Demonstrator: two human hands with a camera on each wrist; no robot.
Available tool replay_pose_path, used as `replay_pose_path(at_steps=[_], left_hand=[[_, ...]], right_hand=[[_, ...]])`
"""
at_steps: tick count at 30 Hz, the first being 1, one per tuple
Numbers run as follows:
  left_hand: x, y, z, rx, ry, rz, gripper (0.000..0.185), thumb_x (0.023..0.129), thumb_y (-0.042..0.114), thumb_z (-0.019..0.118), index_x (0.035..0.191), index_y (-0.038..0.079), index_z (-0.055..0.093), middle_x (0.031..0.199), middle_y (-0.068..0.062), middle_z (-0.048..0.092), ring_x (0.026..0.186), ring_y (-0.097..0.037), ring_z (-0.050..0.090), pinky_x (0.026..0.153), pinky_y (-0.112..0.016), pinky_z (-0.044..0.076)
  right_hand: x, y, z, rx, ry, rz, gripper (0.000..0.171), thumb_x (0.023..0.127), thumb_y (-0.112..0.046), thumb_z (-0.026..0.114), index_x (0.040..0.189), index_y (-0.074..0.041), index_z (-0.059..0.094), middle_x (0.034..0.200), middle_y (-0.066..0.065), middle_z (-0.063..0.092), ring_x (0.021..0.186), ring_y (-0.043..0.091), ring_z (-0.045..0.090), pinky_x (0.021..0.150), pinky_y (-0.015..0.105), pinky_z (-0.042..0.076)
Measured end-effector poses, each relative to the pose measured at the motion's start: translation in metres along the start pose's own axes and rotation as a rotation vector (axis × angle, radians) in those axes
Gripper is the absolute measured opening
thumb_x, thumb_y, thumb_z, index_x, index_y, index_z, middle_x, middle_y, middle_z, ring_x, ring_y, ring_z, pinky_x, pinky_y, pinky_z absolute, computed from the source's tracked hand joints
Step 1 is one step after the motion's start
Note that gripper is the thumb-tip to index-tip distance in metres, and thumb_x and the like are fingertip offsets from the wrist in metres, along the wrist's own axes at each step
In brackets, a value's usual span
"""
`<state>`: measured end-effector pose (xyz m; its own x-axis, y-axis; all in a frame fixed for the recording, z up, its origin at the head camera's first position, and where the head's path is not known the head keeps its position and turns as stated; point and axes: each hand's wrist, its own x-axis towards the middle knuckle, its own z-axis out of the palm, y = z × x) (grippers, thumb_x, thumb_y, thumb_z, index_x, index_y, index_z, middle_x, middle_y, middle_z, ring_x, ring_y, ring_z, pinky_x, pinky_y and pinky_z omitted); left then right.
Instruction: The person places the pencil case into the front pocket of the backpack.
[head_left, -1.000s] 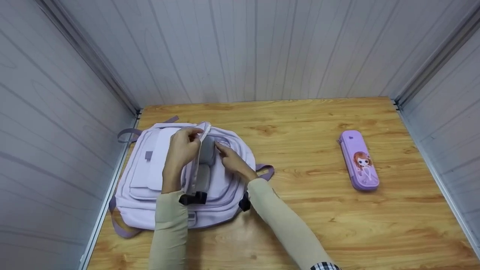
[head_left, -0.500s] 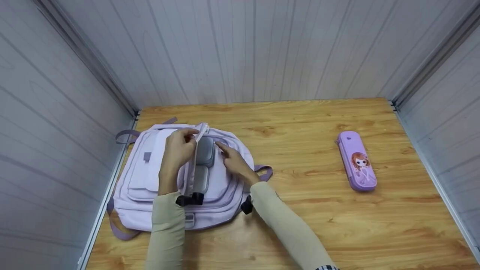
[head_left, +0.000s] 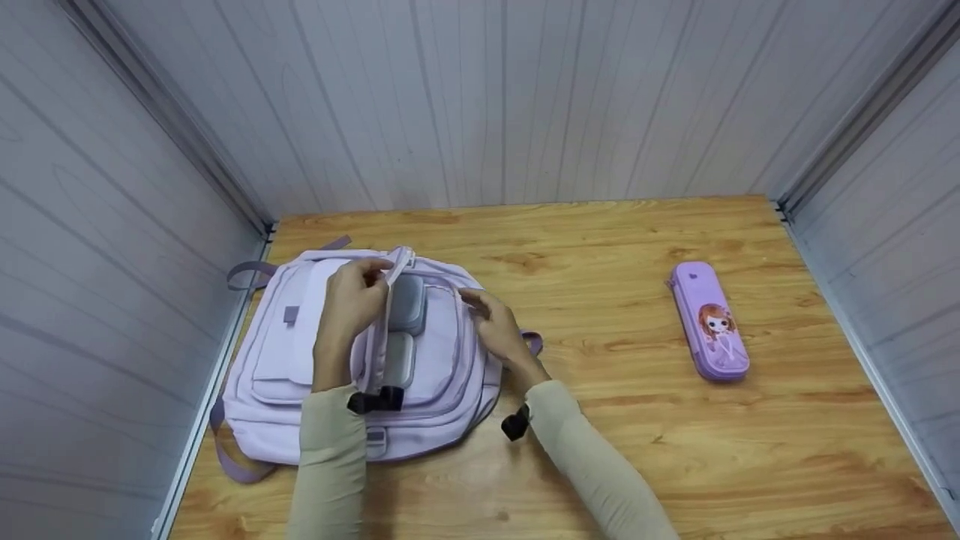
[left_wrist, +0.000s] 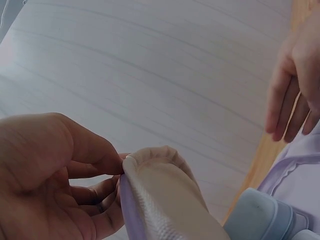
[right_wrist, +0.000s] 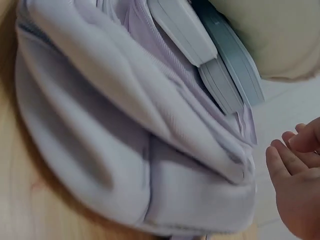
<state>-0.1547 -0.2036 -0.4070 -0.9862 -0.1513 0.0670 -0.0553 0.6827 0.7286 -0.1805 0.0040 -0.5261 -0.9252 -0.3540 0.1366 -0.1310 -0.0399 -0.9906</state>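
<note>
Walls [head_left: 480, 105] of pale panelling enclose a wood-grained surface [head_left: 615, 450] on three visible sides. On its left part lies a lilac backpack [head_left: 285, 360], flat rather than standing, which presumably lets it rest steady without either hand propping it. Beige sleeves [head_left: 330, 457] reach in from the near side, the left one crossing the backpack's lower edge.

A flap [left_wrist: 167, 200] of the backpack is raised, its pale lining showing in the left wrist view; folded leftward, it leaves the compartment beneath exposed. Well apart to the right, a purple pencil case [head_left: 711, 321] lies picture side up, touching nothing but the surface.

The left hand [head_left: 351, 300] pinches the flap's edge between thumb and fingers, a grip that seems meant to keep the fabric from dropping back. The right hand [head_left: 499, 330] holds nothing: its fingers are loosely extended above the opposite rim, and both wrist views suggest a gap between fingertips and cloth.

Inside the opening sit a blue-grey box [head_left: 407, 300] and, just beside it, a paler box [head_left: 400, 358]; the pocket walls probably keep them in place. Smallest is a grey tag [head_left: 291, 314] on the backpack's front, near its left side.
</note>
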Motion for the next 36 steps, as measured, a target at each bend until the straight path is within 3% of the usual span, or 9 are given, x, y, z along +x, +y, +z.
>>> replay_pose_path(at_steps=[6,11,20,27,36], left_hand=[[0.0,-0.001,0.0,-0.008,0.003,0.002,0.032,0.085,0.003,0.048,0.11,0.002,0.069,0.09,-0.011,0.062,0.081,-0.022,0.053,0.069,-0.03,0.041],[0.0,0.0,0.001,-0.01,-0.001,0.007,0.033,0.085,0.003,0.048,0.11,0.002,0.069,0.091,-0.01,0.062,0.081,-0.021,0.054,0.07,-0.03,0.041],[0.0,-0.001,0.001,-0.008,-0.009,0.004,0.036,0.083,0.003,0.047,0.111,0.002,0.069,0.092,-0.01,0.063,0.084,-0.021,0.055,0.072,-0.03,0.042],[0.0,-0.001,0.001,-0.005,-0.023,-0.012,0.035,0.084,0.003,0.047,0.112,0.002,0.068,0.092,-0.01,0.061,0.083,-0.022,0.053,0.07,-0.03,0.041],[-0.001,0.0,0.0,-0.003,-0.027,-0.009,0.035,0.086,0.003,0.047,0.114,0.002,0.067,0.093,-0.011,0.061,0.084,-0.022,0.053,0.07,-0.031,0.041]], right_hand=[[-0.013,0.001,-0.019,-0.048,0.127,-0.084,0.037,0.086,0.021,0.038,0.121,0.02,0.05,0.122,0.037,0.053,0.119,0.049,0.05,0.101,0.053,0.04],[-0.019,0.004,-0.037,-0.096,0.237,-0.08,0.038,0.085,0.02,0.037,0.119,0.018,0.052,0.12,0.034,0.056,0.115,0.047,0.053,0.098,0.052,0.043],[-0.018,0.035,-0.07,-0.224,0.438,-0.115,0.038,0.087,0.015,0.041,0.116,0.002,0.062,0.112,0.017,0.063,0.107,0.03,0.06,0.092,0.041,0.048],[-0.028,0.029,-0.105,-0.247,0.546,-0.091,0.038,0.088,0.013,0.042,0.12,0.002,0.059,0.119,0.019,0.056,0.111,0.029,0.054,0.096,0.041,0.043],[-0.057,0.0,-0.146,-0.225,0.839,-0.052,0.039,0.084,0.016,0.044,0.121,0.013,0.053,0.122,0.032,0.052,0.116,0.042,0.048,0.101,0.048,0.037]])
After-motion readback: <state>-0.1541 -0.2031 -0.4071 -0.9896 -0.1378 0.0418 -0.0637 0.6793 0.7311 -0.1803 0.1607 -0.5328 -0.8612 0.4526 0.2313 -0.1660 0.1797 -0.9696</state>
